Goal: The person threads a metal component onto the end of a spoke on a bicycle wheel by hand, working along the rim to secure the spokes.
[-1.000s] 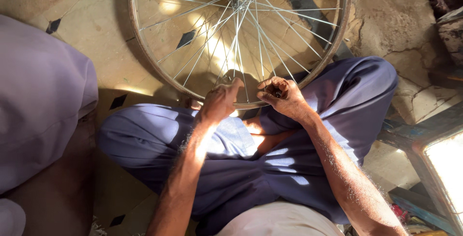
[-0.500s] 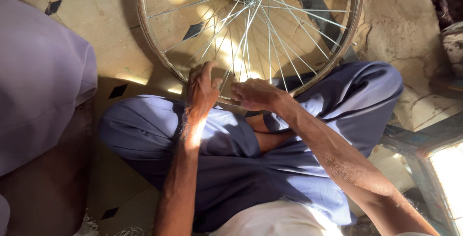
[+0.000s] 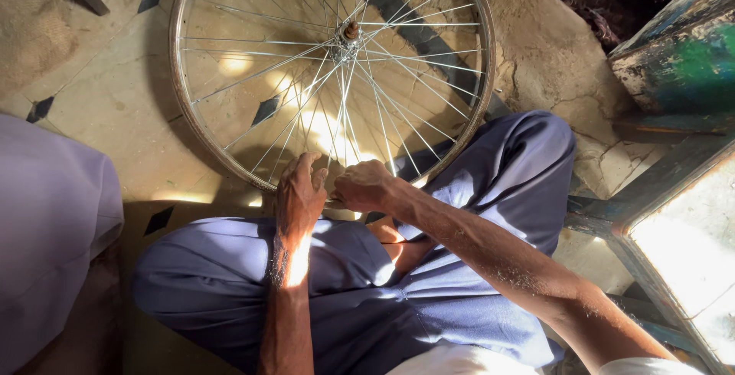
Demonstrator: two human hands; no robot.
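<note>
A bare spoked bicycle wheel [image 3: 230, 167] with a metal rim and a hub [image 3: 348, 34] rests on the tiled floor, its near edge against my crossed legs in blue trousers [image 3: 490, 176]. My left hand [image 3: 297, 200] grips the near part of the rim, fingers curled over it. Just to its right, my right hand [image 3: 364, 185] is closed around the rim and the spoke ends there. Whether it holds a small tool is hidden by the fingers.
Another person's pale purple clothing [image 3: 53, 229] fills the left edge. A worn painted wooden piece, blue and green [image 3: 677, 68], stands at the right, with a bright framed panel [image 3: 689, 245] below it. Cracked floor and debris lie at the far right.
The view has tilted so the whole wheel with its hub shows. Both hands stay on the near rim, the left hand now closer to the right.
</note>
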